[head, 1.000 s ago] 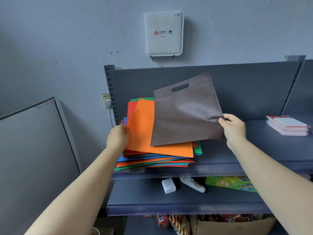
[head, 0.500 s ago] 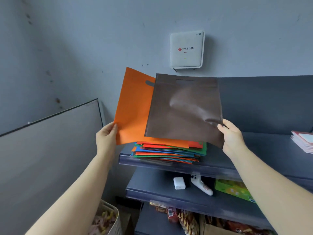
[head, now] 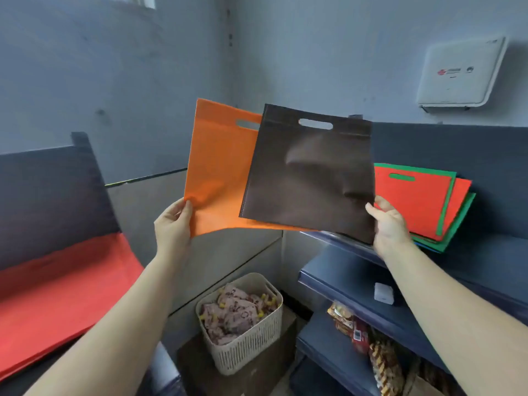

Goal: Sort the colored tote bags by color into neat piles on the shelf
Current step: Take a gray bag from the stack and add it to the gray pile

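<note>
Both bags are now lifted clear of the mixed pile [head: 428,207]. The left hand [head: 174,221] pinches the orange bag [head: 217,172] at its lower corner; the right hand [head: 388,224] pinches the brown bag [head: 308,178] likewise. The view has swung left toward a red pile [head: 57,292], likely where sorted piles go.

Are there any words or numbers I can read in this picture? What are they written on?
None can be read.
White wall box: a red logo and grey marks, too blurred to read.
Snack packets on the low shelf: print too small and blurred.
Packets in the cream basket: dark marks, unreadable.
Orange bag, brown bag: plain.
</note>
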Available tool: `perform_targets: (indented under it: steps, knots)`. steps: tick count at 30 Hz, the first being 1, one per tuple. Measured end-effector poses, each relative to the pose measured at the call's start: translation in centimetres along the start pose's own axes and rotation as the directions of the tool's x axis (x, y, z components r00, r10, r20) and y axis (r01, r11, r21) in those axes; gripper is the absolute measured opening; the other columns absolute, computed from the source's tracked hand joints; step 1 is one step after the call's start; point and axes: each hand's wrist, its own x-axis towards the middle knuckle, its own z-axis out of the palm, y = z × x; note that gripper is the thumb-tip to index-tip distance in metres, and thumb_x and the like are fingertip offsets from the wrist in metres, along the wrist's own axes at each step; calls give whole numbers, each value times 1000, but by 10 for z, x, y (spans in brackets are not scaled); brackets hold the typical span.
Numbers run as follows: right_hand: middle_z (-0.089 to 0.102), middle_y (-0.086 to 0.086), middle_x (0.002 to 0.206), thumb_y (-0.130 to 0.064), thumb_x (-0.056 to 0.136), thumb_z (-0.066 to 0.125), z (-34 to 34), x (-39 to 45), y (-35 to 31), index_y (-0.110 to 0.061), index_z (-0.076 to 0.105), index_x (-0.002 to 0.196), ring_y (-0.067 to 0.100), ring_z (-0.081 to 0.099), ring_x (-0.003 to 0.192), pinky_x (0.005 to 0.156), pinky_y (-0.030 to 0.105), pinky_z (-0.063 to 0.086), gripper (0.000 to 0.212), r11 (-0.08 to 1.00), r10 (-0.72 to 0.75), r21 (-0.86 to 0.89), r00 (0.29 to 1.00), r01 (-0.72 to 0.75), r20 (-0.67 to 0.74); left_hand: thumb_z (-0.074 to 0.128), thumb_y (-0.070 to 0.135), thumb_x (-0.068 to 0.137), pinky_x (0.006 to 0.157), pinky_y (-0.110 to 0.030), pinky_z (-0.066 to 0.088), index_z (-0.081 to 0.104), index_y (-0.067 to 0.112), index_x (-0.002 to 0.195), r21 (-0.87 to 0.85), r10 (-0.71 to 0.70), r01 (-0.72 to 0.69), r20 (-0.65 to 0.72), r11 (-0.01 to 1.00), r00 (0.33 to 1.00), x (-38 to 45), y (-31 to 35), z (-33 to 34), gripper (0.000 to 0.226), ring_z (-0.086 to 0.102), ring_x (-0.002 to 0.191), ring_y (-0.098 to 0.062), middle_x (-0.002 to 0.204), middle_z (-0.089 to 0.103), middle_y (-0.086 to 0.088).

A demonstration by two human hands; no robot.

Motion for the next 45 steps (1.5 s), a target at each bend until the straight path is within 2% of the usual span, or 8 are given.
perform_targets:
  steps: [3, 8, 17, 21, 30, 38, 42, 45]
  knots:
    - [71, -13, 68, 7, 91, 47, 40, -23, 24, -26, 78, 68, 0, 67, 64, 65, 15, 55, 51, 995, 70, 56, 987, -79, 142, 59, 14, 93, 92, -37, 49, 69, 19, 93, 6, 34, -34, -86, 999, 996, -11, 25, -57, 10, 60, 87, -17, 83, 70, 8]
    - [73, -12, 72, 6, 94, 42, 112, -63, 61, -32, 77, 64, 2, 69, 67, 58, 18, 55, 60, 980, 157, 61, 918, -191, 363, 58, 13, 93, 76, -21, 51, 65, 5, 111, 19, 122, -121, -192, 993, 974, -28, 67, -142, 21, 63, 76, -5, 82, 71, 9]
    - [73, -9, 74, 6, 95, 41, 251, -167, 120, -27, 78, 67, 7, 70, 67, 59, 24, 58, 57, 945, 263, 17, 788, -328, 556, 58, 11, 94, 88, -28, 51, 64, 6, 108, 95, 161, -133, -433, 987, 887, -63, 124, -299, 17, 65, 82, -11, 89, 70, 0]
    - [73, -9, 71, 4, 96, 41, 298, -225, 147, -18, 72, 83, 6, 70, 64, 55, 23, 57, 41, 919, 314, 9, 744, -395, 590, 60, 15, 93, 101, -39, 46, 62, 5, 116, 187, 176, -91, -509, 978, 842, -83, 149, -373, 25, 61, 108, -29, 109, 65, -15]
    - [74, -6, 78, 4, 94, 44, 365, -332, 196, -24, 78, 72, 8, 70, 71, 74, 25, 56, 50, 890, 335, 35, 703, -455, 627, 58, 11, 94, 94, -37, 49, 62, 3, 116, 250, 111, 53, -597, 967, 794, -110, 169, -487, 24, 60, 95, -23, 103, 64, -12]
    - [74, -7, 75, 4, 96, 40, 380, -383, 216, -26, 79, 70, 5, 70, 69, 61, 19, 56, 55, 877, 369, 6, 681, -481, 632, 55, 13, 95, 82, -32, 47, 66, 2, 111, 377, -3, 335, -661, 864, 751, -109, 159, -534, 22, 55, 87, -20, 99, 65, -10]
    - [74, -6, 78, 3, 95, 41, 387, -397, 218, -24, 79, 74, 6, 69, 71, 68, 20, 57, 51, 884, 387, -50, 668, -465, 636, 48, 28, 98, 82, -26, 37, 61, 7, 110, 596, 81, 386, -608, 705, 790, -117, 173, -536, 27, 53, 103, -25, 105, 60, -5]
    - [74, -7, 77, 3, 95, 42, 395, -406, 221, -17, 72, 89, 6, 69, 69, 66, 20, 57, 37, 891, 402, -109, 650, -442, 645, 36, 52, 97, 81, -33, 43, 65, 8, 102, 401, -104, 349, -518, 847, 849, -125, 191, -530, 53, 60, 97, -24, 101, 66, -6]
